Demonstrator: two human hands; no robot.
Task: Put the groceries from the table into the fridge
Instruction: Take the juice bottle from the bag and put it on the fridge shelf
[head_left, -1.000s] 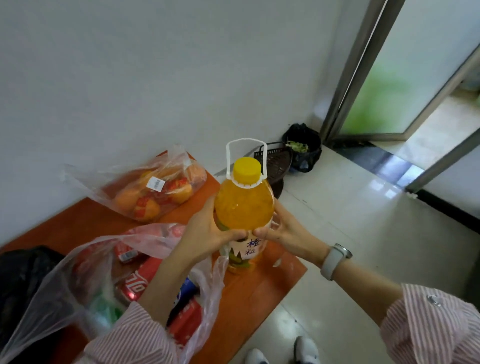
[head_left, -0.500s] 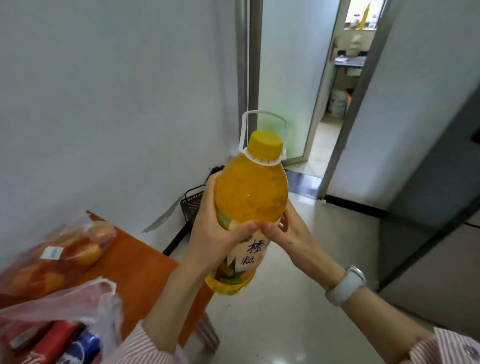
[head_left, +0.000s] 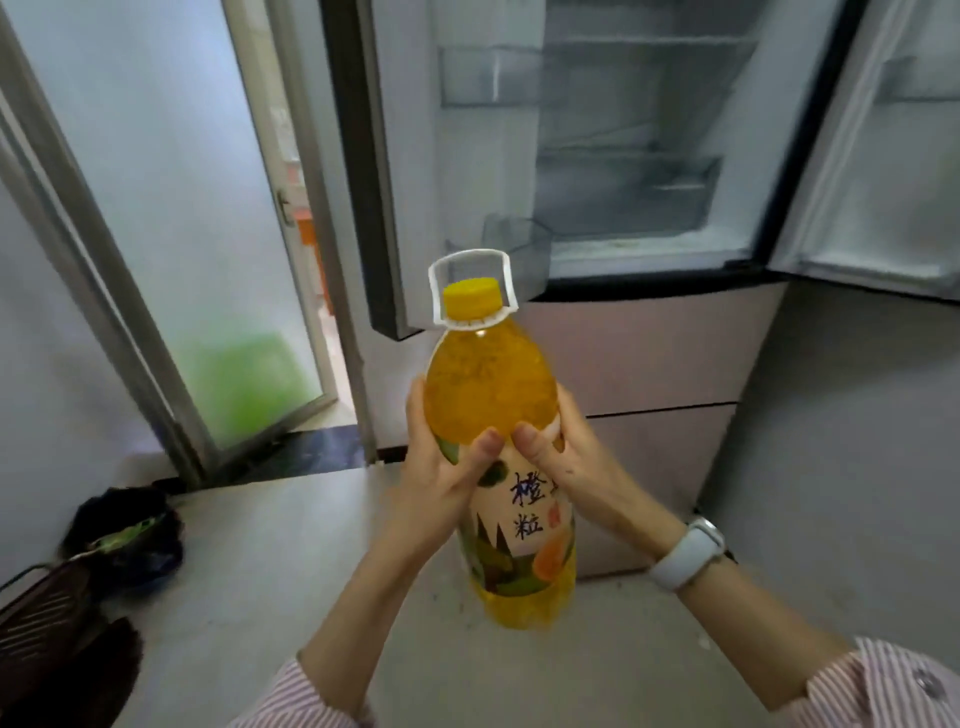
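Note:
A large bottle of orange juice (head_left: 491, 387) with a yellow cap and a white carry handle stands upright in mid-air before me. My left hand (head_left: 441, 467) grips its left side and my right hand (head_left: 566, 462) grips its right side, thumbs meeting on the label. Straight ahead is the fridge (head_left: 639, 171) with both upper doors swung open, showing bare glass shelves and a drawer. The left door (head_left: 363, 166) has a clear bin near the bottle's cap. The table and the other groceries are out of view.
A frosted glass door (head_left: 171, 218) and its metal frame stand at the left. A black rubbish bag (head_left: 124, 525) and a dark basket (head_left: 41, 613) sit on the floor at lower left. The right fridge door (head_left: 883, 156) juts toward me. Pale floor tiles lie between me and the fridge.
I have turned right from the table toward the fridge, carrying the bottle in both hands. The table and bags have left the view; the open fridge has come in.

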